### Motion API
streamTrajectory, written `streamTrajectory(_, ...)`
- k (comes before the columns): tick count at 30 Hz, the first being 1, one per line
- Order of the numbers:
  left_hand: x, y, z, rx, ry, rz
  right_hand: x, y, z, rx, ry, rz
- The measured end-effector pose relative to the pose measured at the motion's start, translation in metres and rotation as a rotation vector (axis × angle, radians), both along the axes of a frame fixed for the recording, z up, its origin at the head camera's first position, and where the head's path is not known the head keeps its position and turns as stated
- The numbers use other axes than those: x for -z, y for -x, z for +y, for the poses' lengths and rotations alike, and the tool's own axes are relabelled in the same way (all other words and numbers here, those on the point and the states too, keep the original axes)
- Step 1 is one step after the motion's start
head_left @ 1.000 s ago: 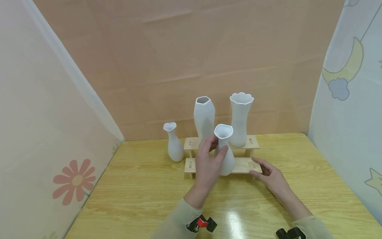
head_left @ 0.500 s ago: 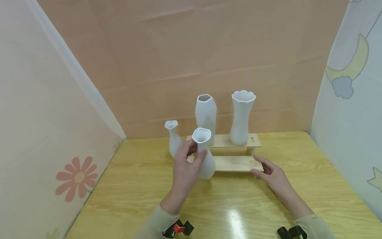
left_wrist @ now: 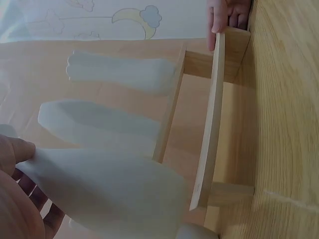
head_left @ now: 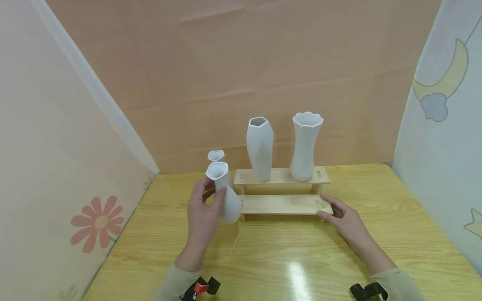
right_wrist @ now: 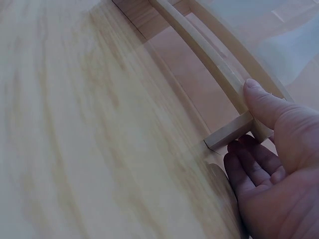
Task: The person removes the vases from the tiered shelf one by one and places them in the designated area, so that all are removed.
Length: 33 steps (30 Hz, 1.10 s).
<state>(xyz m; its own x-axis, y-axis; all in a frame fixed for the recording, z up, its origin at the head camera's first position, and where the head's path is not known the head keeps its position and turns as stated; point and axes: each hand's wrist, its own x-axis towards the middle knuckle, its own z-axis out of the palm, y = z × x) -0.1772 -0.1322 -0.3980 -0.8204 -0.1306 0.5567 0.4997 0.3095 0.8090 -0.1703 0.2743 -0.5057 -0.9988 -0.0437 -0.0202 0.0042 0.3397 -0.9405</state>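
My left hand (head_left: 204,211) grips a white bud vase (head_left: 230,205) by its neck, just left of the two-tier wooden display stand (head_left: 282,204). In the left wrist view the vase's rounded body (left_wrist: 109,189) fills the lower middle, held off the table. Mostly hidden behind it is a second small white vase (head_left: 216,155), its rim showing. My right hand (head_left: 344,215) holds the right end of the lower shelf. In the right wrist view its thumb (right_wrist: 256,97) lies on the shelf board, and the other fingers curl near the leg.
On the upper tier stand a faceted white vase (head_left: 260,150) and a scallop-rimmed white vase (head_left: 306,146). The wooden table (head_left: 271,251) meets a tan backdrop (head_left: 241,83) behind and printed cloth panels at both sides.
My left hand has carried the bud vase leftward from in front of the stand to beyond its left end. The right hand stays at the stand's right end.
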Motion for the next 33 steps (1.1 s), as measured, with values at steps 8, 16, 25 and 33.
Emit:
streamTrajectory(8, 0.003, 0.011, -0.023, -0.073, -0.034, 0.02, 0.002, -0.001, 0.002, 0.004, -0.001, -0.003)
streamTrajectory(16, 0.014, 0.026, -0.039, -0.145, -0.04, 0.014, 0.005, -0.002, 0.001, 0.003, 0.002, -0.019)
streamTrajectory(25, 0.023, 0.044, -0.053, -0.223, -0.037, -0.011, 0.005, -0.001, -0.001, 0.007, -0.025, 0.017)
streamTrajectory(33, 0.03, 0.058, -0.06, -0.265, -0.039, -0.047, 0.002, -0.003, -0.002, -0.004, -0.015, 0.007)
